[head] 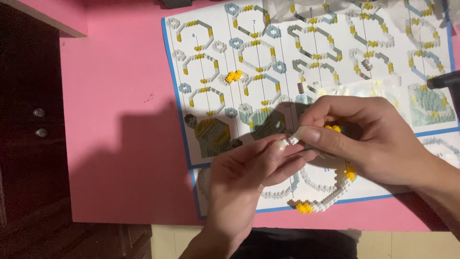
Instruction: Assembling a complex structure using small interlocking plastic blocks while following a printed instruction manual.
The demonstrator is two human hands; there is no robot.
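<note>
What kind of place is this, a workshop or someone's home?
Probably a home hobby table: a pink tabletop bears a building-block instruction sheet, beside a dark wooden cabinet. Both hands pinch tiny white bricks.

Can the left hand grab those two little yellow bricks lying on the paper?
Probably yes: the small yellow bricks lie loose on the instruction sheet, nothing covering them. But the left hand is pinching a tiny white piece with the right hand.

Your left hand (244, 177) and right hand (364, 136) are meeting at centre frame, both pinching a small white brick piece (290, 141). A curved white-and-yellow brick chain (326, 199) is hanging toward five o'clock over the instruction sheet (268, 72), which is lying on the pink tabletop (115, 120). Loose yellow bricks (234, 76) are sitting at twelve o'clock.
</note>
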